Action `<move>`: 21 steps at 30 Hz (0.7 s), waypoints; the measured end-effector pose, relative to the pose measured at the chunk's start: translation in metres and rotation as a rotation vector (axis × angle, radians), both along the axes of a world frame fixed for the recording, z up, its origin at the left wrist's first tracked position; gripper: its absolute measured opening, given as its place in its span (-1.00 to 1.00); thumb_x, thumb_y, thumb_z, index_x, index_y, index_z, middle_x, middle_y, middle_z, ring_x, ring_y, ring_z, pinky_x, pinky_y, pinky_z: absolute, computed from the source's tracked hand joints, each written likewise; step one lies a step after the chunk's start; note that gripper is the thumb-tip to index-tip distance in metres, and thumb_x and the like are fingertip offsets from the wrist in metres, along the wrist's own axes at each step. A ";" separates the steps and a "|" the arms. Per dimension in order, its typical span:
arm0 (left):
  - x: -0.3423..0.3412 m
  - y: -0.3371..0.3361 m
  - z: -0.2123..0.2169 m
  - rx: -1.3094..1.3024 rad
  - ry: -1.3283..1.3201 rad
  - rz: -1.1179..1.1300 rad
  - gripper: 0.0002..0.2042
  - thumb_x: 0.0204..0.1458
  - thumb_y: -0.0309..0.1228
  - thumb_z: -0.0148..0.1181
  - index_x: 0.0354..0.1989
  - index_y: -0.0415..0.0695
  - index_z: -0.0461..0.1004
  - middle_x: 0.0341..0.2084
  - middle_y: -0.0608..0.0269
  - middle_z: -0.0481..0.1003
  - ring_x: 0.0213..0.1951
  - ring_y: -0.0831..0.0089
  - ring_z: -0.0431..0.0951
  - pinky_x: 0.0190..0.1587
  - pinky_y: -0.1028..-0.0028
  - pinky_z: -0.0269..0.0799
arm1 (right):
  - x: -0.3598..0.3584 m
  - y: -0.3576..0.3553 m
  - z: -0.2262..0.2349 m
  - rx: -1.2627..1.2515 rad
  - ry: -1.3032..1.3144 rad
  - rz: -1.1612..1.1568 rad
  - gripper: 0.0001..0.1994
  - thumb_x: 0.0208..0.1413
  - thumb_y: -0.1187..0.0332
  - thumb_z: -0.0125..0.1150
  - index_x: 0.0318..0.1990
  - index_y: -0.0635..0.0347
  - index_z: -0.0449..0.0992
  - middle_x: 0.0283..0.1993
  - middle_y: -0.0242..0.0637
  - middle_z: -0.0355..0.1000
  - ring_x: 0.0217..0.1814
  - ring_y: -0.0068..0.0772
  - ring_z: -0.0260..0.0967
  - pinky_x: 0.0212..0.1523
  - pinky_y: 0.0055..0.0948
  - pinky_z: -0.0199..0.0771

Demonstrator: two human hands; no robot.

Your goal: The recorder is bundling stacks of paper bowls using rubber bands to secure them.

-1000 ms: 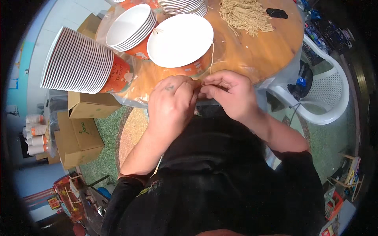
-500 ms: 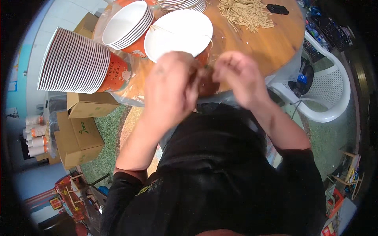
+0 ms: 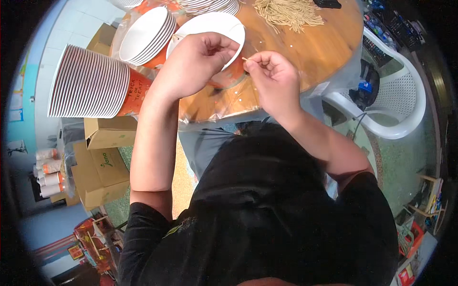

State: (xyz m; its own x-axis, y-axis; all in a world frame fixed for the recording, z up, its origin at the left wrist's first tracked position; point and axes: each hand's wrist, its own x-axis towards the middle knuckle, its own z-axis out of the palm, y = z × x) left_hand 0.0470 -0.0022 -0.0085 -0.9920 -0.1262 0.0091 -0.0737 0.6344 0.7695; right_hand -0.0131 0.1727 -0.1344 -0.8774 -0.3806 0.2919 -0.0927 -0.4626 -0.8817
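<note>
In front of me on the round wooden table, an orange paper bucket with a white inside leans with its wide mouth upward. A thin cord is fixed at its left rim. My left hand reaches over the bucket, fingers curled together at the right rim; what they grip, if anything, is hidden. Right of the bucket, my right hand pinches a short tan cord end between thumb and forefinger.
A long stack of nested buckets lies at the left table edge, with a shorter stack behind. Tan cords lie in a pile at the back, near a black object. A white plastic chair stands right; cardboard boxes stand left.
My hands have moved up and slightly apart. The right hand now visibly pinches a cord end, and the left has come to the bucket's right rim. The whole view has shifted slightly.
</note>
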 end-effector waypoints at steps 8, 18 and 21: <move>-0.001 0.001 0.003 0.147 -0.091 0.016 -0.75 0.41 -0.43 0.35 0.12 -0.32 0.72 -0.24 0.27 0.74 -0.18 0.61 0.69 -0.08 0.48 0.67 | 0.003 0.000 0.008 0.051 0.047 -0.041 -0.91 0.45 0.49 0.37 -0.07 0.38 0.66 -0.21 -0.43 0.66 -0.22 -0.76 0.57 -0.22 -0.64 0.59; -0.001 -0.011 0.001 0.081 -0.105 -0.073 -0.74 0.48 -0.43 0.29 0.20 -0.31 0.66 -0.05 0.27 0.72 -0.03 0.58 0.71 0.03 0.47 0.74 | 0.003 -0.003 0.010 0.080 0.034 -0.068 -0.88 0.41 0.45 0.42 -0.09 0.37 0.70 -0.23 -0.36 0.71 -0.24 -0.70 0.62 -0.22 -0.57 0.62; -0.001 -0.012 0.003 0.139 -0.119 -0.094 -0.74 0.47 -0.44 0.30 0.21 -0.32 0.66 -0.04 0.26 0.72 -0.02 0.58 0.70 0.10 0.49 0.69 | 0.005 -0.004 0.016 0.119 0.053 -0.100 -0.86 0.39 0.43 0.44 -0.11 0.36 0.73 -0.26 -0.34 0.73 -0.25 -0.69 0.62 -0.22 -0.53 0.63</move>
State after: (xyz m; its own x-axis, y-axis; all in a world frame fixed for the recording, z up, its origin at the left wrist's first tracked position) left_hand 0.0460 -0.0140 -0.0052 -0.9925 -0.0245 -0.1200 -0.1146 0.5307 0.8398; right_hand -0.0083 0.1691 -0.1179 -0.8973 -0.3271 0.2964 -0.1803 -0.3413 -0.9225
